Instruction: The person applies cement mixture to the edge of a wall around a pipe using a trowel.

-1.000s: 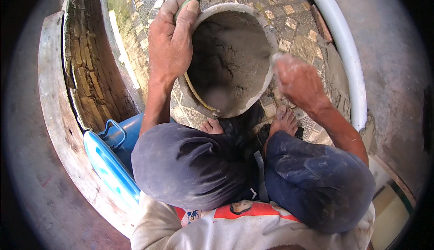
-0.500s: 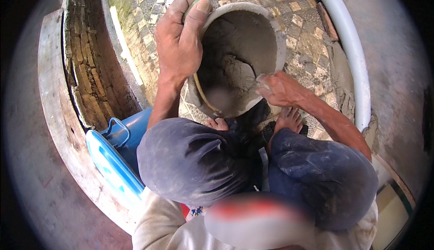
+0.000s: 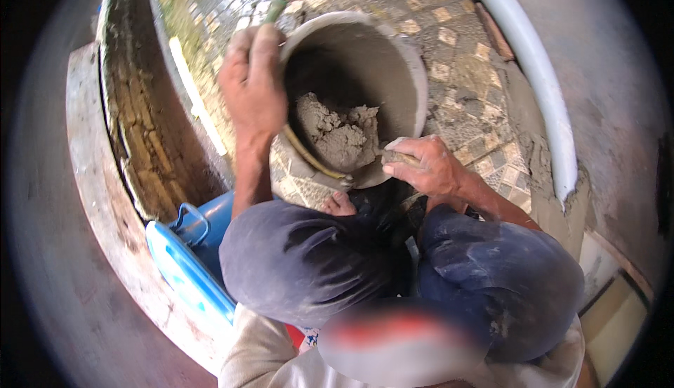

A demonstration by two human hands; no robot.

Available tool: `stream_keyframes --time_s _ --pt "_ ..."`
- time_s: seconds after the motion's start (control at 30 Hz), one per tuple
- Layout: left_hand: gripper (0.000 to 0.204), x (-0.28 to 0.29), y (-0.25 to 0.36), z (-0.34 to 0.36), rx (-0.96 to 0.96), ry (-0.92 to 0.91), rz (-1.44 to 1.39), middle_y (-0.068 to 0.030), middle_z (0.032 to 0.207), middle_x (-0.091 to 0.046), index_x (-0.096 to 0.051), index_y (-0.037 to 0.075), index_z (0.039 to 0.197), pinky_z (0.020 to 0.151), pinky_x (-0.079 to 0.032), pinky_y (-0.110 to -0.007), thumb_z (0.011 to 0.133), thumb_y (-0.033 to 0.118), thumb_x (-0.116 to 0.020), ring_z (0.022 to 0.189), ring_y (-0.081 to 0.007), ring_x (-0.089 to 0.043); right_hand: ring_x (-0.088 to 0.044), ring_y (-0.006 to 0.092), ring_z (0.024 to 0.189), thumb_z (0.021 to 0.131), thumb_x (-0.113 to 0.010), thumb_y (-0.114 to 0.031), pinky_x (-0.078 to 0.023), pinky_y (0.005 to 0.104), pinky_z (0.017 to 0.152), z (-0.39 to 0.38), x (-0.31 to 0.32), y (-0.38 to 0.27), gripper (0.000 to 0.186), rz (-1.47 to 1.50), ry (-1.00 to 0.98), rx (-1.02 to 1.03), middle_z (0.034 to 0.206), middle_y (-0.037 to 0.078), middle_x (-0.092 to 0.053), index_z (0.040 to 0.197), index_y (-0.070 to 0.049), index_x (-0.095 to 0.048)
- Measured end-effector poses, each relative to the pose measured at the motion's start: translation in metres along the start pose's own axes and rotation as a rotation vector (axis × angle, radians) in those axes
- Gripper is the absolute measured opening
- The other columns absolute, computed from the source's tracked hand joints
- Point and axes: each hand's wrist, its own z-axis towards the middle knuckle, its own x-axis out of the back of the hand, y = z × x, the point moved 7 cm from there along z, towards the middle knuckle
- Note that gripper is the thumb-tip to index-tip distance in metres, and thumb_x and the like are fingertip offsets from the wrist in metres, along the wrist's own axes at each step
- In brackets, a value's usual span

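Note:
A round, mortar-smeared bucket (image 3: pixel 420 82) stands in front of my knees with its mouth facing up. My left hand (image 3: pixel 254 82) is closed round its handle (image 3: pixel 277 10), a thin bail with a green grip, at the bucket's left rim. Past the near right rim, my right hand (image 3: pixel 425 167) is closed on the short handle of a trowel (image 3: pixel 400 156). Lumpy grey mortar (image 3: pixel 340 135) is heaped inside the bucket's mouth at the trowel's end. It covers the blade, and shadow hides the bucket's bottom.
Wet mosaic tile floor (image 3: pixel 449 58) surrounds the bucket. On the right runs a grey pipe (image 3: pixel 523 37) with mortar along its foot. To the left are a blue lidded container (image 3: pixel 193 247), a curved board (image 3: pixel 105 198) and rough brickwork (image 3: pixel 144 135). My bare foot (image 3: pixel 340 204) is close to the bucket.
The bucket and my left hand have shifted left, and the handle's grip is lower. A rough heap of mortar now shows at the trowel's end. My right hand has moved slightly nearer me.

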Motion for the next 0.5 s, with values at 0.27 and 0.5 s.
stream_keyframes --time_s 0.27,0.5 --pt "0.034 0.021 -0.017 0.013 0.041 0.013 0.126 0.0024 0.083 -0.056 -0.067 0.002 0.095 0.069 -0.037 -0.025 0.109 0.030 -0.052 0.076 -0.0075 -0.045 -0.073 0.0284 0.094 0.092 -0.070 -0.026 -0.057 0.0390 0.081 -0.090 0.090 0.018 0.039 0.002 0.317 -0.078 0.099 0.020 -0.073 0.113 0.006 -0.068" --pt "0.038 0.019 -0.012 0.019 0.078 -0.044 0.065 0.0035 0.077 -0.055 -0.065 0.005 0.088 0.065 -0.037 -0.024 0.110 0.033 -0.052 0.070 -0.0064 -0.045 -0.067 0.0305 0.118 0.099 -0.064 -0.038 -0.058 0.0498 0.098 -0.252 0.199 0.040 0.040 -0.400 0.877 -0.663 0.132 0.020 -0.067 0.129 -0.013 -0.069"
